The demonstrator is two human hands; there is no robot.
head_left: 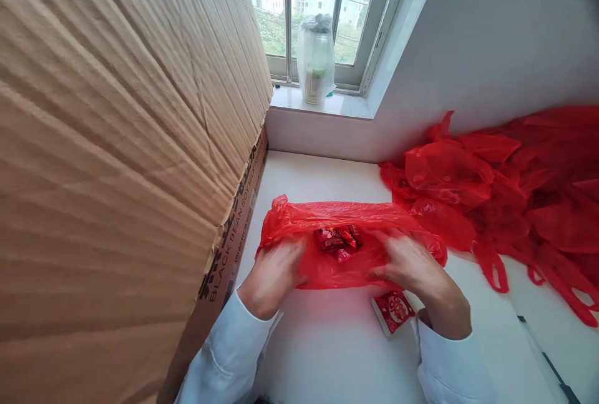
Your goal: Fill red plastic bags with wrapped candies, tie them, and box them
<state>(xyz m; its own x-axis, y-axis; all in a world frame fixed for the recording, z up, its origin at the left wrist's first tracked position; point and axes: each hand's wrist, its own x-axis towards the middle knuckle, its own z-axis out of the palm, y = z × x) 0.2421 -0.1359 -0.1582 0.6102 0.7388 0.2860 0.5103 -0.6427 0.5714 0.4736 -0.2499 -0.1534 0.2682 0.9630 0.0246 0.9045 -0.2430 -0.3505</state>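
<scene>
A thin red plastic bag (327,211) lies on the white surface in front of me, its mouth spread toward me. Several shiny red wrapped packets (330,240) show inside it. My left hand (276,270) reaches into the left side of the mouth, fingers and thumb apart though smeared by motion. On the right side, my right hand (416,263) is in the mouth too, its blurred fingers spread from the thumb. Both hands touch the bag; neither visibly grips a packet. A small red and white box (393,312) lies just below my right hand.
A large cardboard box (140,142) fills the left side, close to my left arm. Several red plastic bags (468,179) are heaped along the wall at right. A plastic-wrapped jar (316,60) stands on the windowsill (349,104). Dark strips (552,366) lie at lower right.
</scene>
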